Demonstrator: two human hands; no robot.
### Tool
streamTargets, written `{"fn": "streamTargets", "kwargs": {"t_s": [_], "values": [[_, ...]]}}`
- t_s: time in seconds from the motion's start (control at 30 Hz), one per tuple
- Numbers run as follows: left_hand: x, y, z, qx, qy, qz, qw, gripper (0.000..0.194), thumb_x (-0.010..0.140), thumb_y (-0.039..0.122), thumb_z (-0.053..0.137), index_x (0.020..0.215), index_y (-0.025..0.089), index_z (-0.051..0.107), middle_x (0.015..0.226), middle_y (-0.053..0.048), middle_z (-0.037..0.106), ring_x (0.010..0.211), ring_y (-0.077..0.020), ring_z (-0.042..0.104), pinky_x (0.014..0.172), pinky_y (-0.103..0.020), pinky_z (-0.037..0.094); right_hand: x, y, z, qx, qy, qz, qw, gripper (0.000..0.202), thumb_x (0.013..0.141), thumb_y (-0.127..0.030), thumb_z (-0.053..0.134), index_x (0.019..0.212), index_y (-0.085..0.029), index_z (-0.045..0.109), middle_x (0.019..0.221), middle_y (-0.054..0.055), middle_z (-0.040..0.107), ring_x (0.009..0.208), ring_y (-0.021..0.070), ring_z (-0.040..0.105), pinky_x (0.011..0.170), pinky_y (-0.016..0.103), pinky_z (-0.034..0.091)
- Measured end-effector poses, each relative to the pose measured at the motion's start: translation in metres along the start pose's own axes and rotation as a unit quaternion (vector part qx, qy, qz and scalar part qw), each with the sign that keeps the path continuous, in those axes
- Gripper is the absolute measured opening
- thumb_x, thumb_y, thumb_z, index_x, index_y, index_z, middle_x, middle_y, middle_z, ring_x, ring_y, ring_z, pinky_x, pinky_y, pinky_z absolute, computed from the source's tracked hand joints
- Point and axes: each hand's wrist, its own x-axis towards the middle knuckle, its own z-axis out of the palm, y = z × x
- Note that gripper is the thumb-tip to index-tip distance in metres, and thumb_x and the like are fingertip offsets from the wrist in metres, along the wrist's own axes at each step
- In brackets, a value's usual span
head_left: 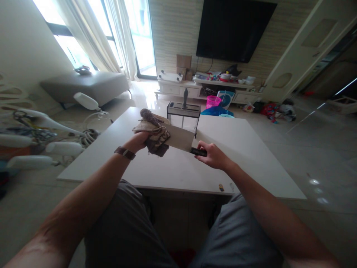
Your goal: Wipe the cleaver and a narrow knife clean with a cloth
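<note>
The work looks under way rather than finished: the left hand (pixel 143 139) is closed on a bunched brown-and-beige cloth (pixel 157 138) over the far end of a broad, rectangular metal cleaver (pixel 181 138), while the blade near the handle lies uncovered. The right hand (pixel 211 155) grips its black handle, holding the cleaver above the white rectangular worktop (pixel 237 160). How much of the blade is done or left cannot be told. Behind it, a dark-framed, pale-sided knife holder (pixel 173 108) has one dark upright handle (pixel 185 98) sticking up from its top; any other contents are unclear.
</note>
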Motion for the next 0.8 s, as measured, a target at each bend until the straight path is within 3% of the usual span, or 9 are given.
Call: {"fn": "streamTargets", "kwargs": {"t_s": [0.23, 0.43, 0.6, 0.8], "values": [[0.004, 0.001, -0.002, -0.014, 0.015, 0.024, 0.999, 0.025, 0.080, 0.010, 0.077, 0.104, 0.015, 0.073, 0.106, -0.012, 0.077, 0.105, -0.0277, 0.075, 0.096, -0.039, 0.059, 0.000, -0.005, 0.000, -0.011, 0.001, -0.001, 1.000, 0.017, 0.084, -0.028, 0.072, 0.092, -0.022, 0.058, 0.076, 0.000, 0.066, 0.065, 0.0148, 0.057, 0.063, 0.025, 0.039], [0.005, 0.002, -0.002, -0.022, 0.019, 0.018, 0.999, 0.026, 0.078, 0.018, 0.083, 0.102, 0.017, 0.073, 0.105, -0.011, 0.077, 0.102, -0.0267, 0.075, 0.105, -0.044, 0.057, 0.000, -0.009, -0.001, -0.029, -0.005, 0.005, 1.000, 0.018, 0.085, -0.029, 0.072, 0.092, -0.022, 0.057, 0.074, 0.000, 0.063, 0.064, 0.0147, 0.056, 0.062, 0.025, 0.037], [0.009, -0.003, -0.004, -0.025, 0.019, 0.028, 0.999, 0.028, 0.075, 0.020, 0.085, 0.100, 0.017, 0.074, 0.108, -0.012, 0.077, 0.104, -0.0300, 0.074, 0.101, -0.043, 0.060, 0.000, -0.007, 0.000, -0.042, -0.003, 0.008, 0.999, 0.018, 0.085, -0.030, 0.072, 0.092, -0.023, 0.057, 0.077, 0.001, 0.067, 0.066, 0.0157, 0.058, 0.062, 0.025, 0.037], [0.014, -0.008, -0.005, -0.024, -0.004, 0.042, 0.999, 0.028, 0.076, 0.023, 0.085, 0.101, 0.017, 0.075, 0.109, -0.011, 0.077, 0.098, -0.0261, 0.075, 0.093, -0.036, 0.063, -0.001, -0.007, 0.000, -0.061, -0.001, 0.020, 0.998, 0.018, 0.085, -0.031, 0.073, 0.093, -0.023, 0.059, 0.079, 0.002, 0.069, 0.067, 0.0168, 0.060, 0.063, 0.026, 0.037]]}}
